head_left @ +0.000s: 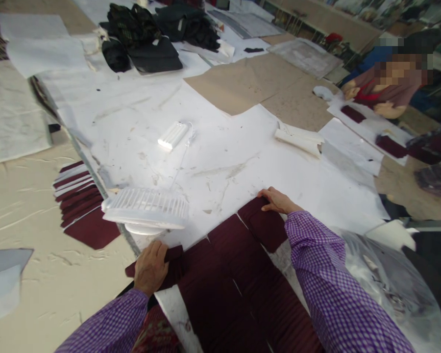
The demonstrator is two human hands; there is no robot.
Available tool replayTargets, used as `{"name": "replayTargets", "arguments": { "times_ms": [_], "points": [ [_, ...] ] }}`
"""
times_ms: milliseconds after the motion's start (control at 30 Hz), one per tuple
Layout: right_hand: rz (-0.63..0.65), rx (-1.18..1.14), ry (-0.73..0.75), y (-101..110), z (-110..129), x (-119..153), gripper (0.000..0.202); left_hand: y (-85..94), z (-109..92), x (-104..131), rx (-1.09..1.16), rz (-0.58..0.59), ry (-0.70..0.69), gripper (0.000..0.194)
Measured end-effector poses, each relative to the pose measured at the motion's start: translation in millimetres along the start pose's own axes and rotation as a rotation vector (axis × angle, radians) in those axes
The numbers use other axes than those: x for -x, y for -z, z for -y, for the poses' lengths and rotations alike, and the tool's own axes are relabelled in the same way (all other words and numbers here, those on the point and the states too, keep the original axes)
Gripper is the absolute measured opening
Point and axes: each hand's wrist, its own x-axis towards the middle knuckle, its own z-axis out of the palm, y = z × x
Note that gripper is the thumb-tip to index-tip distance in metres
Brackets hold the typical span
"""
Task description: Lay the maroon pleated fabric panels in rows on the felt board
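In the head view, maroon fabric panels (pixel 220 284) lie at six o'clock, near end of the white surface (pixel 235 147). Toward half past seven, the left hand (pixel 151 267) has its grip curled closed over a folded maroon piece (pixel 174 256); near four, the right hand (pixel 276 200), partly curled, touches a smaller panel's (pixel 266 228) far edge, whether pinching I cannot tell.

Two purple-sleeved hands (pixel 151 267), one fan (pixel 147 211)

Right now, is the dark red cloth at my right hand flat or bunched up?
Flat: that cloth lies smooth, with your right hand at its far edge.
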Motion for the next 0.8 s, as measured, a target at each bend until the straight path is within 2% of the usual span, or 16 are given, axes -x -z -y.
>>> {"name": "replayTargets", "arguments": {
  "times_ms": [133,300,500,800],
  "points": [
    [0.007,0.029,0.004,2.1,0.9,-3.1,0.036,0.7,-0.7,-0.8,-0.003,-0.002,0.000,0.010],
    [-0.067,0.041,-0.026,-5.3,0.9,6.0,0.029,3.1,-2.3,-2.7,0.003,0.010,0.016,0.006],
    [-0.141,-0.062,-0.173,-19.6,-6.0,25.4,0.039,3.2,-2.3,-3.0,0.017,0.038,0.031,0.008],
    [-0.106,-0.283,-0.250,-26.1,-19.8,67.4,0.031,2.5,-1.9,-3.1,0.022,0.029,0.034,0.007]
  ]
}}
